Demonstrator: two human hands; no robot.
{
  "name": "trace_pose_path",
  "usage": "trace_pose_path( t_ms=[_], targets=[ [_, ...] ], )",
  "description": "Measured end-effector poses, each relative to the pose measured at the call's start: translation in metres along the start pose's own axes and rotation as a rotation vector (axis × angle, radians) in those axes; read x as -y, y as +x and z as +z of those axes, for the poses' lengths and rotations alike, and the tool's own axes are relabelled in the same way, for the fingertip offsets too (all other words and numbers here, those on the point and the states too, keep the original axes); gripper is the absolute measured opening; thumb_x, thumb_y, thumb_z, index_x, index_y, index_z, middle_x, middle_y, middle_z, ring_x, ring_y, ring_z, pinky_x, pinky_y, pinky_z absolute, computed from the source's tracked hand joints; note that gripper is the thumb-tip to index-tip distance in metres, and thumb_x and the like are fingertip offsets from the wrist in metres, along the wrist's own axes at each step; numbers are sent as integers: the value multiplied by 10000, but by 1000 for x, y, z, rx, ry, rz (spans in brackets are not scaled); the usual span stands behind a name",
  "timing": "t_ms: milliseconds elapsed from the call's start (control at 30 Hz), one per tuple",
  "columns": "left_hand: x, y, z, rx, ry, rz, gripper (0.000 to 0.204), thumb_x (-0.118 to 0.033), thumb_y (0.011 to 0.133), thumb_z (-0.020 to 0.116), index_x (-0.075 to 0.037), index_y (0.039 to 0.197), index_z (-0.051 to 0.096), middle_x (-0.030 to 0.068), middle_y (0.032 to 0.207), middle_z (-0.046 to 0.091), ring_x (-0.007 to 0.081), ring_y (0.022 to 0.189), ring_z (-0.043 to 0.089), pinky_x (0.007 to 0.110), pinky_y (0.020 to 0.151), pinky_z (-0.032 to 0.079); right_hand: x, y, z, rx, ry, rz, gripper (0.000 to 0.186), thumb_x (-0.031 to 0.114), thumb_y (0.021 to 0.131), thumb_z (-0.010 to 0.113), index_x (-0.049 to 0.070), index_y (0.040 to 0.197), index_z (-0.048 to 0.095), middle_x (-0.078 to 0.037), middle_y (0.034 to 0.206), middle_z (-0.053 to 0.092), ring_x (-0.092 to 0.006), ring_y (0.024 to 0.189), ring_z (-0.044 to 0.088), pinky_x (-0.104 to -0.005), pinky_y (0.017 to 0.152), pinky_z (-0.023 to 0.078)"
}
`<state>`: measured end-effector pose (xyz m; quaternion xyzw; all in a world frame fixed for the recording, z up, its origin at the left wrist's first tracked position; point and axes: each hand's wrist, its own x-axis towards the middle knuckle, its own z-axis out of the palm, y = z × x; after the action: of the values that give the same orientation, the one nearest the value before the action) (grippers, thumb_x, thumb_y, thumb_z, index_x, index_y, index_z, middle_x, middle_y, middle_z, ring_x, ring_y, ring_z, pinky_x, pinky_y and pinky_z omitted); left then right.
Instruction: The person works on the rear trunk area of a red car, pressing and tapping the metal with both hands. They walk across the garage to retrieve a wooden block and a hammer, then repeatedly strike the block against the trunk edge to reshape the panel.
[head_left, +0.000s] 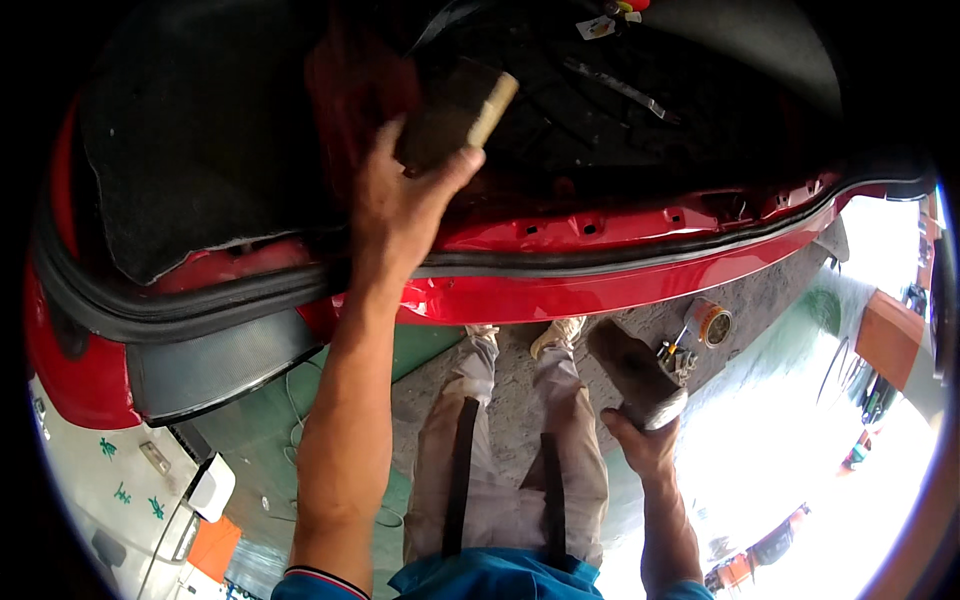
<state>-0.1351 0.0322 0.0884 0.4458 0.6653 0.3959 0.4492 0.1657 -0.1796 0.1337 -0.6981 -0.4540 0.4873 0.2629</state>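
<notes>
My left hand (408, 195) reaches over the open trunk of a red car. Its thumb and fingers are closed around a dark rectangular block (452, 112) with a pale yellowish edge. Lower down and outside the trunk, my right hand (648, 440) grips a long dark object (632, 362) with a shiny silver end near the thumb; its exact kind is unclear. Between the hands runs the red trunk sill (560, 295) with a black rubber seal (560, 262). Inside the trunk, the deeper area is in shadow.
A silver flat tool (620, 90) lies in the trunk, and black lining (200, 150) hangs at left. An open can (714, 326) and small tools (680, 358) sit on the dark mat by my feet. A white vehicle (110, 480) stands lower left; a brown box (890, 338) is at right.
</notes>
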Motion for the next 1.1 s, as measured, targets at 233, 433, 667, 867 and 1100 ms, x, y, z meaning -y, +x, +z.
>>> trace_pose_path(
  t_ms=[233, 433, 667, 867, 1100],
  targets=[
    [-10, 0, 6, 175, 20, -94, 582, -332, 807, 815, 22, 1228, 628, 114, 1001, 714, 167, 913, 673, 321, 839, 527, -20, -34, -35, -11, -7, 480, 158, 86, 815, 754, 27, 794, 609, -14, 629, 599, -92, 523, 562, -265, 470, 449],
    [10, 10, 35, 277, 142, -129, 731, -358, 774, 836, 51, 1320, 574, 177, 1104, 716, 241, 1010, 686, 349, 905, 527, -34, 1, -44, 49, 104, 516, 185, 68, 807, 761, 35, 761, 586, -9, 608, 586, -93, 513, 554, -258, 468, 443],
    [1, 16, 95, 425, 279, -174, 813, -373, 776, 835, 31, 1405, 516, 181, 1214, 671, 262, 1137, 635, 367, 992, 487, -43, 42, -88, 183, 148, 428, 157, 96, 811, 779, -1, 852, 663, -16, 608, 596, -98, 521, 568, -262, 474, 446],
    [-21, 20, 147, 489, 256, -187, 816, -321, 751, 860, 17, 1405, 508, 170, 1256, 646, 263, 1163, 613, 374, 1015, 470, -45, 70, -133, 189, 169, 395, 238, 79, 811, 785, -13, 999, 670, -6, 659, 599, -87, 545, 555, -255, 490, 444],
    [-15, 8, 170, 527, 318, -137, 807, -304, 742, 875, -11, 1401, 512, 170, 1299, 620, 276, 1221, 580, 394, 1048, 448, -46, 94, -155, 147, 243, 415, 297, 71, 810, 795, -6, 1055, 644, -1, 704, 597, -83, 578, 550, -256, 510, 446]
  ],
)
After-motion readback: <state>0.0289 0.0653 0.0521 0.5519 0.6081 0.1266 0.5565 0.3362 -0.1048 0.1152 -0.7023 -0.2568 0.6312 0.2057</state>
